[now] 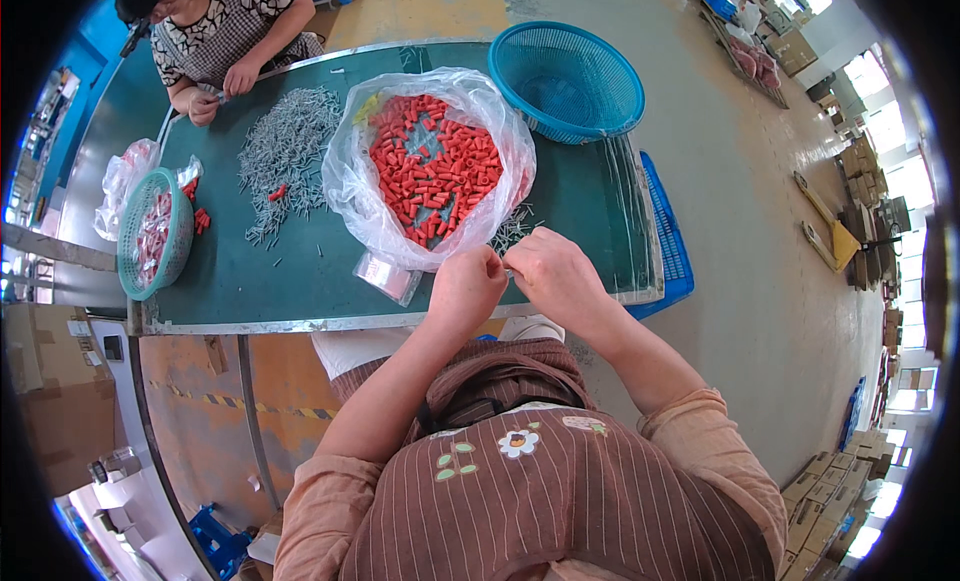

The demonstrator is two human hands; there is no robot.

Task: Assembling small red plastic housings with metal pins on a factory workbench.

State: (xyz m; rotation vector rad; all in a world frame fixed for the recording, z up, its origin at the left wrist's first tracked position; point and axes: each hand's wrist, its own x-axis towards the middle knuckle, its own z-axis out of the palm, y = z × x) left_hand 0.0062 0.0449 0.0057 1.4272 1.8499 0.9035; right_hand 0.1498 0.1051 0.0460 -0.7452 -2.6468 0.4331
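Note:
My left hand (pixel 470 281) and my right hand (pixel 552 269) meet above the near edge of the green table, fingers pinched together. Something small and pale shows between the fingertips, too little to name. Just beyond them lies a small heap of grey screws (pixel 513 230). An open clear plastic bag (pixel 349 186), its rim rolled outward, holds many red plastic plugs (pixel 440 186). Beside my left hand a stack of small clear bags (pixel 388 278) lies at the bag's near side. To the left spreads a large pile of grey screws (pixel 285 151) with a red plug (pixel 277 193) on it.
A blue plastic basket (pixel 622 91) stands at the far right corner. A teal basket (pixel 183 236) with small filled packets sits at the left edge, near a crumpled plastic bag (pixel 118 186). Across the table a co-worker's hands (pixel 222 93) work. A blue crate (pixel 672 236) adjoins the table's right side.

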